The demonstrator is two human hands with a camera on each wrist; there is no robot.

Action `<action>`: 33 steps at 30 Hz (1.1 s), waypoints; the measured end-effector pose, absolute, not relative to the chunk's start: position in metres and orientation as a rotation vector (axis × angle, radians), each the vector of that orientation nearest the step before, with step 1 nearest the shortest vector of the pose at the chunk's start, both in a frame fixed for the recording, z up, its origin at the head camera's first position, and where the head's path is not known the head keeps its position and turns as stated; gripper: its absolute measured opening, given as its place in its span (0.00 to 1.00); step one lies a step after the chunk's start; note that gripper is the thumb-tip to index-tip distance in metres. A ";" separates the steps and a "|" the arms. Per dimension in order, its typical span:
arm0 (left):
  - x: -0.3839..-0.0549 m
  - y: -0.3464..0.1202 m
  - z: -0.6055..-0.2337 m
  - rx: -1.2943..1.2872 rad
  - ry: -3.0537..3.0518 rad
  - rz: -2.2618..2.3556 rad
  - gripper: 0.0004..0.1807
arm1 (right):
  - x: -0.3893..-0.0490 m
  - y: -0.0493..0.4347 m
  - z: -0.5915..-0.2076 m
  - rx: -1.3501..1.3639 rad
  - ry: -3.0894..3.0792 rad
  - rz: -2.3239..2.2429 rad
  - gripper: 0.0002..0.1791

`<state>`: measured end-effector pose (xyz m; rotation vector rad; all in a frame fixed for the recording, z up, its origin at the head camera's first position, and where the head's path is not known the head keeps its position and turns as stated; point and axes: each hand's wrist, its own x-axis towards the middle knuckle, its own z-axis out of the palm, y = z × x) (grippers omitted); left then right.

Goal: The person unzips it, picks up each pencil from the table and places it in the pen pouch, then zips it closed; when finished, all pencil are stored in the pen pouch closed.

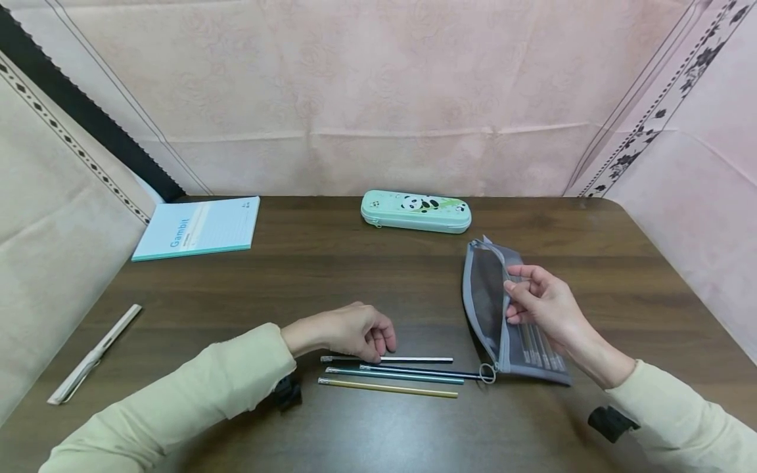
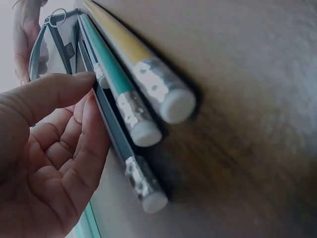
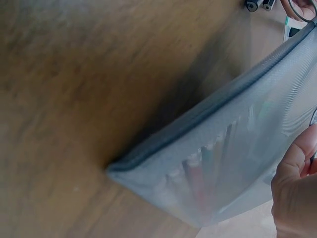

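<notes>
Pinching left hand (image 1: 361, 332): we see thumb and fingertips together on the dark pencil (image 1: 420, 360), near its eraser end.
Dark pencil: it is the farthest from us of four, its shaft catching a whitish shine in the head view.
Neighbouring pencils: nearer to us lie a dark blue pencil (image 1: 427, 372), a teal pencil (image 1: 396, 376) and a yellow pencil (image 1: 387, 387), roughly parallel, erasers to our left.
Right hand (image 1: 544, 302): we find its thumb and bent fingers pinching the edge of the grey mesh pouch (image 1: 514, 348).
Grey mesh pouch: its mouth gapes toward the left hand; slim sticks (image 1: 535, 348), one reddish, show through the mesh.
Zipper ring (image 1: 480, 374): it hangs at the pouch's near corner, by the dark blue pencil's end; we cannot tell whether they touch.
Panda case (image 1: 390, 209): mint green and closed, beyond the pencils near the back edge.
Notebook (image 1: 221, 226): pale blue, at the back left.
Slim whitish object (image 1: 94, 355): it lies at the left, well apart from the pencils.
Wooden tabletop (image 1: 284, 282): brown, under everything.
</notes>
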<state>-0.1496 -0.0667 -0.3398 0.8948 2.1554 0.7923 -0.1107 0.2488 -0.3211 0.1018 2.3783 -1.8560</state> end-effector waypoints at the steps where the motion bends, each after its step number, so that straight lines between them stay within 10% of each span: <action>1: -0.150 -0.067 -0.340 0.915 2.170 0.778 0.10 | -0.111 0.249 -0.321 0.109 2.373 -1.861 0.27; 20: -0.185 -0.065 -0.333 0.786 2.162 0.911 0.07 | -0.109 0.249 -0.321 0.107 2.380 -1.829 0.29; 33: -0.196 0.023 -0.337 0.297 1.683 1.427 0.18 | -0.110 0.246 -0.322 0.102 2.379 -1.834 0.28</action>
